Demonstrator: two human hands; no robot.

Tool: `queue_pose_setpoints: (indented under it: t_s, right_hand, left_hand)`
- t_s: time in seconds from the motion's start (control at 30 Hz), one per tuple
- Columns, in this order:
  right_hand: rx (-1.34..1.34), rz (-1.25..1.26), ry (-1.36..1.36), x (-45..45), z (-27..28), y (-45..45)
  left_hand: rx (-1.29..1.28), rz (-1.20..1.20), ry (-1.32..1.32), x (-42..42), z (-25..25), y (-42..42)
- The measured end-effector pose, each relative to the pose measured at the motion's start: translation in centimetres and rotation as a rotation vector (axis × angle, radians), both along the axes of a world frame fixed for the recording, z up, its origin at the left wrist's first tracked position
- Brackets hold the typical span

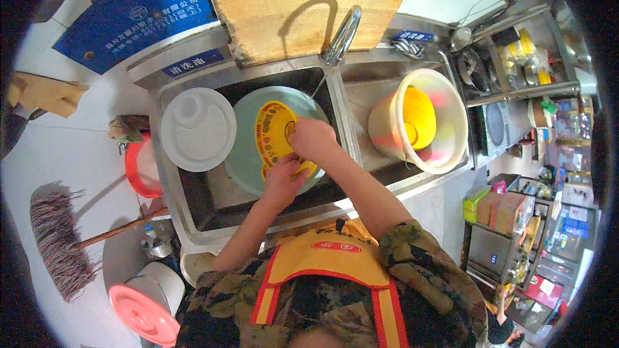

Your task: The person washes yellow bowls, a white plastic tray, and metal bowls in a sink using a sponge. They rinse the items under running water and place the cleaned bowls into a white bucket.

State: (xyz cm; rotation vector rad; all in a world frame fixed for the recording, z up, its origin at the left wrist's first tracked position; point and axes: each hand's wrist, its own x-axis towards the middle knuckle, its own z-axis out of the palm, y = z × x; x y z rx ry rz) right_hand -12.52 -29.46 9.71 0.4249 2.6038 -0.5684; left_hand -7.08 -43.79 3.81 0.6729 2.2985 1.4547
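Both hands are over a pale green round basin (242, 164) in the left bowl of a steel sink. My left hand (282, 181) grips the lower rim of a yellow printed container (273, 128). My right hand (313, 140) reaches onto its right side; the fingers are bent and partly hidden, so whether they grip the container or a cloth cannot be told. More yellow material shows beneath my left hand. A thin stream of water falls from the curved metal faucet (344, 34) into the basin, behind the hands.
A white strainer (200, 140) sits at the sink's left. In the right bowl, a tilted whitish bucket (382, 121) holds a yellow container (425, 111). A wooden board (275, 5) leans behind the faucet. A mop (63, 241) and a pink-lidded bin (145, 314) stand at the left.
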Motion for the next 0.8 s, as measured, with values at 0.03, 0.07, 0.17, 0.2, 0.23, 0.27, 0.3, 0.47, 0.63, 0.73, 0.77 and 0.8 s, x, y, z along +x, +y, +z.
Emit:
queue_pose_setpoints:
  t_s: [0.03, 0.07, 0.17, 0.2, 0.23, 0.27, 0.3, 0.47, 0.63, 0.73, 0.77, 0.8]
  right_hand:
    - [-0.032, 0.004, 0.019, 0.0, -0.1, 0.1]
    - [-0.065, 0.01, 0.038, 0.0, -0.1, 0.3]
    - [-0.16, 0.042, 0.048, -0.2, -0.6, 1.4]
    - [-0.194, 0.061, 0.04, -0.3, -0.3, 1.6]
    - [-0.273, 0.043, 0.018, -0.1, 0.2, 1.9]
    - [-0.351, 0.025, -0.004, 0.2, 0.8, 2.3]
    - [-0.433, 0.0, -0.03, 0.6, 1.3, 2.7]
    - [-0.681, 0.007, 0.071, 2.2, -1.0, 5.6]
    - [-0.711, 0.075, 0.275, 4.8, -2.6, 10.1]
    - [-0.597, 0.08, 0.375, 6.8, -3.6, 12.7]
    - [-0.601, 0.07, 0.339, 7.1, -4.2, 13.4]
    - [-0.626, 0.077, 0.308, 7.2, -4.4, 13.2]
  left_hand:
    - [-0.039, 0.003, 0.081, 0.0, 0.3, 0.0]
    - [-0.078, 0.008, 0.163, 0.0, 0.7, -0.1]
    - [-0.26, 0.004, 0.361, 0.5, 2.5, 0.2]
    - [-0.301, 0.019, 0.36, 0.9, 2.7, 0.3]
    - [-0.341, 0.034, 0.359, 1.3, 3.0, 0.4]
    - [-0.381, 0.049, 0.357, 1.6, 3.2, 0.5]
    - [-0.389, 0.07, 0.388, 2.1, 3.3, 0.6]
    - [-0.391, 0.268, 0.378, 3.6, 3.2, 1.8]
    - [-0.183, 0.62, 0.007, 2.8, 1.6, 1.0]
    - [0.011, 0.778, -0.209, 4.1, 4.1, 3.3]
    - [0.087, 0.832, -0.27, 4.6, 5.2, 4.3]
    - [0.398, 0.883, -0.411, 4.8, 4.7, 3.3]
